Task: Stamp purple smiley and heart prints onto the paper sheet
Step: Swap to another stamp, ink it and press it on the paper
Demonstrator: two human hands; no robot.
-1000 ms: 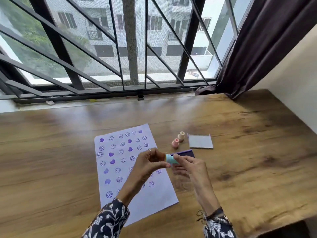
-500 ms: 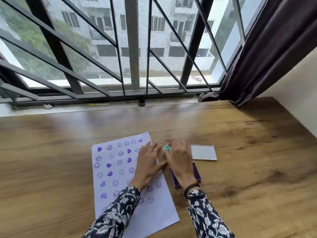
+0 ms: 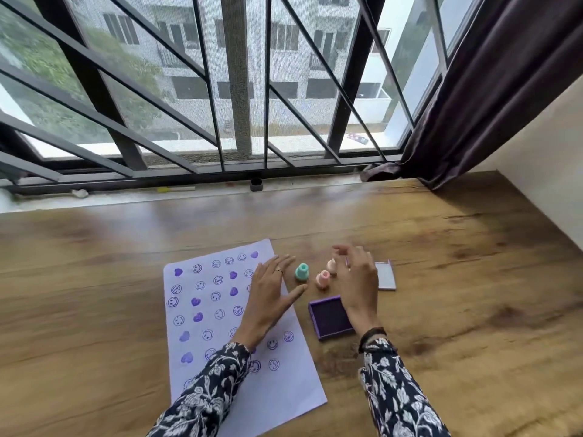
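A white paper sheet with several purple smiley and heart prints lies on the wooden table. A teal stamp stands upright just right of the sheet's top corner. A pink stamp and a peach stamp stand beside it. The open purple ink pad lies nearer to me. My left hand hovers flat over the sheet's right edge, fingers apart, empty. My right hand hovers beside the peach and pink stamps, fingers spread, holding nothing.
The ink pad's lid lies partly behind my right hand. The wooden table runs to a window sill with a small black cap and a yellow pen. A dark curtain hangs at the right.
The teal stamp, held between both hands a second ago, now stands alone on the table. Both hands have let go and drawn apart, uncovering the pink and peach stamps.
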